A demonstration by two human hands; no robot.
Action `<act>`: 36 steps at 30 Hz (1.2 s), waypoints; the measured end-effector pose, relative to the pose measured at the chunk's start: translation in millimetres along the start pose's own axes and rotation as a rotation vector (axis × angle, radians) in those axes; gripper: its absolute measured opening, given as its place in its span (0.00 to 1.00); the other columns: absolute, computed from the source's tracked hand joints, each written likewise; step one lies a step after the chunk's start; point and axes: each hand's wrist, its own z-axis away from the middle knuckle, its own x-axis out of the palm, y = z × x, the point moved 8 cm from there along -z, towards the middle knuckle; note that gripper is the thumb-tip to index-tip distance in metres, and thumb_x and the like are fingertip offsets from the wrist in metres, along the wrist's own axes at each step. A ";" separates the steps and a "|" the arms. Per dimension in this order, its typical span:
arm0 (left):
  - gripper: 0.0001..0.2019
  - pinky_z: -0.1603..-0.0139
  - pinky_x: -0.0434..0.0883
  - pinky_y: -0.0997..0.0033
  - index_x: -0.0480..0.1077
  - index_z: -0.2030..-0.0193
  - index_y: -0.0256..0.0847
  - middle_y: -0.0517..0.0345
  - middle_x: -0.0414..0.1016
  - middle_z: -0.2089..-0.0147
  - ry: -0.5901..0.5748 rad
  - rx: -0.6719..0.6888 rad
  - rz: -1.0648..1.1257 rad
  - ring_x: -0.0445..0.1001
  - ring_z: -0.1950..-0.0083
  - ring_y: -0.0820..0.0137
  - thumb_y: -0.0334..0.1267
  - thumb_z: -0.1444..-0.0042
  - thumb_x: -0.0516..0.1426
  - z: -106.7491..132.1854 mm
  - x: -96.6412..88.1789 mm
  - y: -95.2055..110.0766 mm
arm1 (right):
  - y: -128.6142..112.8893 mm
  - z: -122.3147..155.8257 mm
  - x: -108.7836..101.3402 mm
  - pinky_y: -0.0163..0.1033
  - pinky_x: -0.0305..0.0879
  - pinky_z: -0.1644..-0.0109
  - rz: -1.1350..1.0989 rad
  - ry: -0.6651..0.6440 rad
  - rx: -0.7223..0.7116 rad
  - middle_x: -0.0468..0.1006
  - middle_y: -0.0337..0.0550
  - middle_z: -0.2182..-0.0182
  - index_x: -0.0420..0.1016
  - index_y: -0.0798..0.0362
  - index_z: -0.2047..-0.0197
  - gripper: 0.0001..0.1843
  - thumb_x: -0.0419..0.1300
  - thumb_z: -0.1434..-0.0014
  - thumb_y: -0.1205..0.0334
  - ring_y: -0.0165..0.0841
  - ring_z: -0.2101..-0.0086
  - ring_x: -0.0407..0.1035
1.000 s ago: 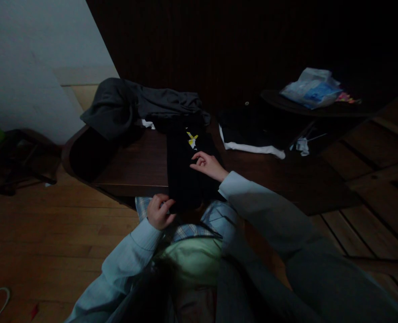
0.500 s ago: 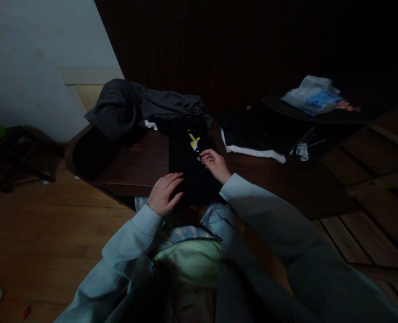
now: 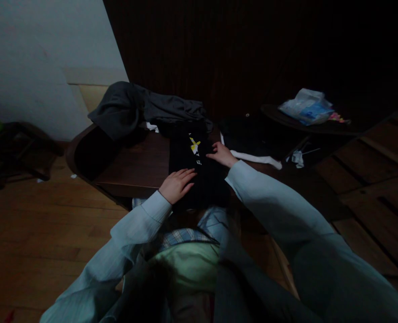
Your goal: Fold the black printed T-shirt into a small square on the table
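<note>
A black garment with a yellow and white print (image 3: 199, 172) lies folded in a long strip on a dark wooden table (image 3: 138, 166). My left hand (image 3: 178, 184) rests flat on its near part, fingers stretched out. My right hand (image 3: 222, 154) lies on its right edge beside the print, fingers extended and pressing the cloth. Both arms wear pale blue sleeves. The scene is very dim.
A crumpled grey garment (image 3: 135, 107) is heaped at the table's back left. A black and white folded cloth (image 3: 253, 146) lies to the right. A plastic bag (image 3: 306, 105) sits on a dark round surface at far right. Wooden floor surrounds the table.
My left hand let go of the garment's near end and moved up to lie flat on it. My right hand slid further away along the right edge.
</note>
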 end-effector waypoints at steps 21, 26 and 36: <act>0.09 0.67 0.62 0.71 0.67 0.78 0.39 0.60 0.67 0.75 -0.093 -0.196 0.275 0.64 0.70 0.71 0.41 0.52 0.56 -8.1 16.7 28.7 | -35.4 -30.9 26.1 0.38 0.61 0.64 0.312 -0.148 -0.060 0.75 0.52 0.63 0.75 0.55 0.68 0.14 0.55 0.50 0.55 0.40 0.62 0.69; 0.11 0.65 0.60 0.72 0.63 0.80 0.39 0.63 0.65 0.77 -0.132 -0.155 0.446 0.63 0.72 0.73 0.42 0.51 0.55 -9.3 23.8 23.7 | -29.3 -46.6 6.0 0.36 0.61 0.64 0.136 -0.030 -0.044 0.76 0.48 0.65 0.75 0.56 0.69 0.16 0.49 0.45 0.57 0.37 0.63 0.70; 0.14 0.76 0.57 0.77 0.54 0.82 0.40 0.67 0.54 0.82 -0.035 -0.245 0.639 0.56 0.79 0.77 0.39 0.50 0.52 -4.5 13.6 7.0 | -38.8 -33.1 36.7 0.29 0.60 0.77 -0.386 -0.215 -0.032 0.75 0.43 0.78 0.69 0.58 0.70 0.17 0.47 0.40 0.56 0.24 0.82 0.65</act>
